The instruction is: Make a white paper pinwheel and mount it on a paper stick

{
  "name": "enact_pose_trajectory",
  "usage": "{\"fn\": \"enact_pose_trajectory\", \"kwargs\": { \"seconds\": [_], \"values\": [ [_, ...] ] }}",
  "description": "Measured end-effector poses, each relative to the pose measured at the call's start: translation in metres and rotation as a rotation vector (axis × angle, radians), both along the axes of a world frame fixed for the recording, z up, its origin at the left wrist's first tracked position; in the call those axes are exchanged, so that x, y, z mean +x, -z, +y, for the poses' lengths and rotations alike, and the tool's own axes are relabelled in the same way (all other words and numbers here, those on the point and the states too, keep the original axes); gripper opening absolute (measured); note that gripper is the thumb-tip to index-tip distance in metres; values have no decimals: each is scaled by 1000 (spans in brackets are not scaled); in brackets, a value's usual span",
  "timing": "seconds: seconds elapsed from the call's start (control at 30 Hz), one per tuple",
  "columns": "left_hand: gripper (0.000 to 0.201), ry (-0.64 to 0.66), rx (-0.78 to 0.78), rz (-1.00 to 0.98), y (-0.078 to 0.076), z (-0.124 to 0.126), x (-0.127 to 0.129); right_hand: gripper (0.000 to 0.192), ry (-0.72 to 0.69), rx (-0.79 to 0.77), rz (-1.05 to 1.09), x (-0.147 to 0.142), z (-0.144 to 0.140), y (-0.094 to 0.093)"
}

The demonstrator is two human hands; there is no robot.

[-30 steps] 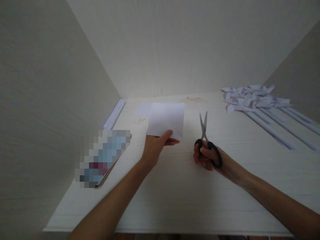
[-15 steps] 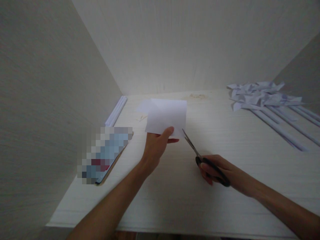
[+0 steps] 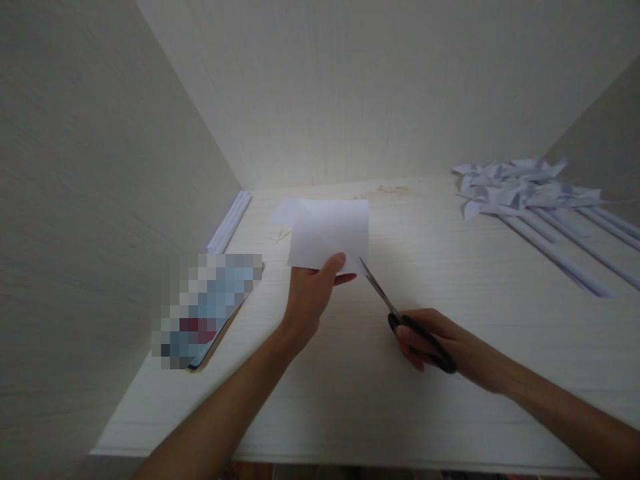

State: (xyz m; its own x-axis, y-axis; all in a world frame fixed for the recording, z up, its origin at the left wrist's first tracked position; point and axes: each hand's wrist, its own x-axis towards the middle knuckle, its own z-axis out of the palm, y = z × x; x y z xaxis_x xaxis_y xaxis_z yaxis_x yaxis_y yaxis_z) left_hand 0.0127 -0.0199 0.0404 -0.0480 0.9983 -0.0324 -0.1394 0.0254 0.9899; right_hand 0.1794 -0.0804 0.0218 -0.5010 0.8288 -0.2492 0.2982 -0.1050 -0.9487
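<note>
A white sheet of paper (image 3: 327, 230) is pinched along its near edge by my left hand (image 3: 317, 287), thumb on top and fingers beneath. My right hand (image 3: 425, 343) has its fingers in the black handles of a pair of scissors (image 3: 380, 293). The scissor blades point up and left, and their tips are at the paper's near right corner. The blades look nearly closed; whether paper lies between them is hard to make out. Another piece of white paper (image 3: 283, 212) shows behind the held sheet's left side.
Several paper pinwheels (image 3: 530, 187) with rolled paper sticks (image 3: 560, 257) lie at the right. Rolled white paper sticks (image 3: 229, 223) lie along the left wall. A blurred-out flat object (image 3: 215, 313) rests left of my left hand. Walls enclose the white table (image 3: 320, 407) on three sides.
The scissor tips now overlap the paper's near right corner a little more. The whole scene has shifted slightly left in view, and both hands keep their grip.
</note>
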Motion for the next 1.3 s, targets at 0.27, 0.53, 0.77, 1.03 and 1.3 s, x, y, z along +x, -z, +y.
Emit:
{"fn": "enact_pose_trajectory", "kwargs": {
  "seconds": [0.27, 0.53, 0.77, 1.03, 1.3],
  "values": [
    [30, 25, 9, -10, 1, 0, 0, 45, 17, -27, 10, -1, -1, 0],
    [29, 22, -6, -23, 1, 0, 1, 44, 27, -12, 13, 0, 0, 1],
    [26, 15, -12, -22, 1, -1, 2, 44, 16, -27, 19, 0, -1, 0],
    [25, 29, -23, -21, 1, -1, 1, 44, 6, -30, 14, -1, 0, 0],
    [29, 26, -8, -57, 0, -1, 0, 45, -25, -2, -20, 0, -1, -1]
  ]
}}
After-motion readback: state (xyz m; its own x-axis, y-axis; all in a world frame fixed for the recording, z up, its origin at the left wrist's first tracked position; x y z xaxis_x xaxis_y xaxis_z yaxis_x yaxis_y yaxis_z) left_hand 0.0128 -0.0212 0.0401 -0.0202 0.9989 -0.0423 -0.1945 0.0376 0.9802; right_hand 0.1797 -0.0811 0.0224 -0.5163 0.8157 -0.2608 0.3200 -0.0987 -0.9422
